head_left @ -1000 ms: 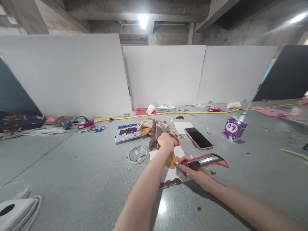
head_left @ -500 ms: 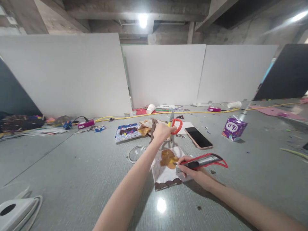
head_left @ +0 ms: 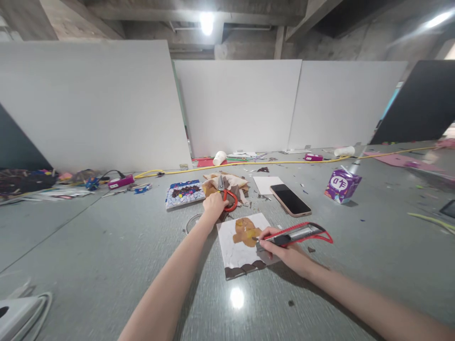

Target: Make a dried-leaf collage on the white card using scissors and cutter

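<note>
My left hand [head_left: 214, 204] is closed on a pair of scissors [head_left: 232, 201] with red handles, blades pointing away from me. A heap of crumpled brown and cream scraps [head_left: 238, 182] lies just behind it, and something dark brown shows below the hand. In my right hand [head_left: 280, 248] is a red and black utility knife [head_left: 296, 233], its tip end over a white square board [head_left: 232, 253]. That board carries a brown-gold pieced shape [head_left: 245, 232] and a dark scalloped strip along its near edge. Partly hidden behind my left wrist is a clear ring [head_left: 192, 221].
A mosaic panel [head_left: 183, 194] in blue and white lies left of the scraps. To the right are a white card [head_left: 265, 183], a phone [head_left: 291, 200] and a purple carton [head_left: 342, 186]. A yellow cable [head_left: 277, 163] crosses behind. A white device [head_left: 16, 312] sits at near left.
My left hand has moved left and slightly toward me with the scissors, uncovering more of the scrap heap. My right hand with the utility knife stays at the board. The view has shifted slightly.
</note>
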The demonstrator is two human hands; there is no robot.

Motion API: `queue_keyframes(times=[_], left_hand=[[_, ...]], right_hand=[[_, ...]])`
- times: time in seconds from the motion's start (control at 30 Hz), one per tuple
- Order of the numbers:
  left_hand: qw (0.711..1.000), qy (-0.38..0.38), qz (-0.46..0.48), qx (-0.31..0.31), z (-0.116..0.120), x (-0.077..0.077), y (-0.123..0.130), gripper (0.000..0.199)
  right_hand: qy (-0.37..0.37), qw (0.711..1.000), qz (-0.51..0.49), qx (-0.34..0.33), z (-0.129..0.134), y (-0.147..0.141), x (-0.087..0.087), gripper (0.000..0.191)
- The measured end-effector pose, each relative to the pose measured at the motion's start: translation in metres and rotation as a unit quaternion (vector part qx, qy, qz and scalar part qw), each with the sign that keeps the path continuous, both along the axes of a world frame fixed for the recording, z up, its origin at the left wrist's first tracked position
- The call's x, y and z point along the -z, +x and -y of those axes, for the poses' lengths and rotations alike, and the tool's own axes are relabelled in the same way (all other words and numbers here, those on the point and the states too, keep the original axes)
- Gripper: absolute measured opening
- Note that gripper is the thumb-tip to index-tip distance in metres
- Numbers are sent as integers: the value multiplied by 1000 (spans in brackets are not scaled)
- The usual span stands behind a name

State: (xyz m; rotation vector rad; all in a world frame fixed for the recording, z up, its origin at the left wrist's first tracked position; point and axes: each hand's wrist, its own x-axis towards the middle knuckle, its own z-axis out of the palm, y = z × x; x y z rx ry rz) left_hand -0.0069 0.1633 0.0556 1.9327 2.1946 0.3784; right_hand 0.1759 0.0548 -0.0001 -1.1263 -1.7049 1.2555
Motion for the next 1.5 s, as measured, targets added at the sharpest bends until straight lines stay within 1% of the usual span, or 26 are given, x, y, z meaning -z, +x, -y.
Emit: queue_keyframes(times=[0.07, 0.1, 0.13, 0.2, 0.27, 0.3, 0.33, 0.37, 0.4, 0.43, 0.5, 0.63, 0.77, 0.87, 0.9, 0.97, 1.07, 1.17, 1.33, 1.5], left_hand=[[999, 14, -32, 29, 5, -5, 2, 28], [997, 25, -47, 48, 11, -6, 4, 26], [995, 36, -60, 67, 20, -7, 7, 24], [988, 59, -80, 120, 49, -3, 12, 20], [977, 68, -92, 182, 86, 9, 15, 15], [966, 74, -97, 226, 105, 17, 15, 14], [938, 106, -117, 308, 122, 25, 14, 15], [918, 136, -130, 350, 135, 32, 12, 16], [907, 153, -135, 368, 146, 38, 10, 16], [904, 163, -135, 371, 152, 43, 7, 15], [900, 165, -127, 383, 155, 47, 0, 13], [896, 186, -101, 391, 142, 49, -9, 13], [884, 230, -53, 405, 137, 56, -11, 17], [870, 265, -67, 410, 139, 61, -10, 20], [865, 276, -78, 412, 140, 62, -9, 19], [858, 288, -96, 414, 141, 62, -8, 19], [856, 290, -110, 412, 141, 61, -8, 19], [852, 293, -121, 416, 141, 62, -9, 19], [845, 308, -127, 418, 141, 65, -10, 19], [841, 317, -136, 416, 141, 64, -10, 21]], right_hand=[[-6, 1000, -12, 2, -1, 0, 1, 16], [-11, 1000, -23, 7, -1, -1, 2, 17], [-14, 999, -36, 11, -1, -1, 2, 18], [-20, 997, -67, 16, -1, -2, 3, 21], [-25, 996, -88, 19, -1, -4, 3, 24], [-26, 995, -93, 21, -1, -4, 3, 25], [-27, 995, -95, 22, -2, -5, 3, 26], [-28, 995, -95, 24, -2, -5, 3, 28], [-29, 995, -95, 23, -2, -4, 3, 29], [-29, 995, -93, 22, -2, -4, 3, 30], [-23, 996, -79, 20, -2, -3, 3, 31], [9, 999, -32, 18, 0, 0, 2, 25], [52, 998, 23, 22, 2, 1, -1, 18], [77, 996, 41, 37, 2, 3, -5, 15], [87, 995, 47, 30, 1, 4, -5, 15], [97, 993, 65, -4, 0, 8, -7, 14], [84, 991, 96, -52, -3, 13, -8, 12], [87, 988, 109, -70, -6, 16, -8, 11], [119, 981, 117, -99, -8, 17, -6, 13], [145, 973, 128, -124, -8, 17, -5, 14]])
